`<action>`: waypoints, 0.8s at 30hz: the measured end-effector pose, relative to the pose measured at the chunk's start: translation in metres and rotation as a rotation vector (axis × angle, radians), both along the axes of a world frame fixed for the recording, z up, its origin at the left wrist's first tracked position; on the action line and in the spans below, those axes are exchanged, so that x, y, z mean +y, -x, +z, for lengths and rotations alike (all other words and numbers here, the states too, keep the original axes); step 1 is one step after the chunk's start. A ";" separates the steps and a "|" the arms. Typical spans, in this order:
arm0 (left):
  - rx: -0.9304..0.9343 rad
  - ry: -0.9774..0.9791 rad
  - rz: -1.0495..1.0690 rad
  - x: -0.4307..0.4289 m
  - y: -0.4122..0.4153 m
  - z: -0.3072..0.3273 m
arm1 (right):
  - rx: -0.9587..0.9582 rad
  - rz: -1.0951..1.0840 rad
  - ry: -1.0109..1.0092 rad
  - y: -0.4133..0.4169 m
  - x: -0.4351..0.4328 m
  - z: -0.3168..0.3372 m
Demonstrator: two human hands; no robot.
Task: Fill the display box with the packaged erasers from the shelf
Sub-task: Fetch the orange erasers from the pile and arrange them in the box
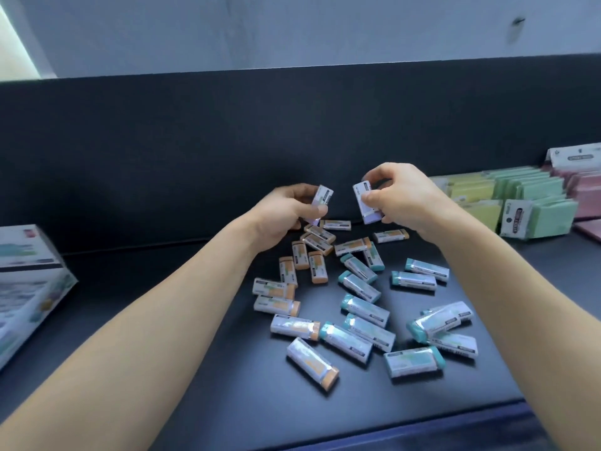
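Observation:
Several packaged erasers [357,297] with orange or teal ends lie scattered on the dark shelf [227,369]. My left hand [286,209] pinches one purple-ended eraser [322,198] above the far end of the pile. My right hand [403,196] grips another purple-ended eraser [366,203] close beside it. Both erasers are held upright, a little apart. The display box [29,288] lies tilted at the left edge of the view, partly cut off.
Packs of yellow, green and pink sticky notes [527,203] stand in rows at the right back of the shelf. A dark back wall [227,141] rises behind the pile. The shelf's front edge [390,431] runs below the erasers.

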State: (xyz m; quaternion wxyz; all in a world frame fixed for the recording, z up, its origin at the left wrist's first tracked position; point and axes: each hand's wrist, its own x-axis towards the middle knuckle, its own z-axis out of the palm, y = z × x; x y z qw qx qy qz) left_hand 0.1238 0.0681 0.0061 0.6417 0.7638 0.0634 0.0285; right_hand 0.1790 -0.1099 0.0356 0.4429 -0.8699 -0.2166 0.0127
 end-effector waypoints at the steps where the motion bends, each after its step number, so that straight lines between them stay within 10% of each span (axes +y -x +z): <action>1: 0.005 0.040 0.024 0.008 0.010 0.003 | 0.007 0.024 -0.004 0.006 0.011 0.002; 8: -0.005 0.236 0.170 0.081 0.098 0.024 | 0.116 0.228 -0.030 0.064 0.105 0.019; 24: 0.200 -0.317 0.408 0.232 0.295 0.028 | 0.119 0.670 0.129 0.214 0.299 0.019</action>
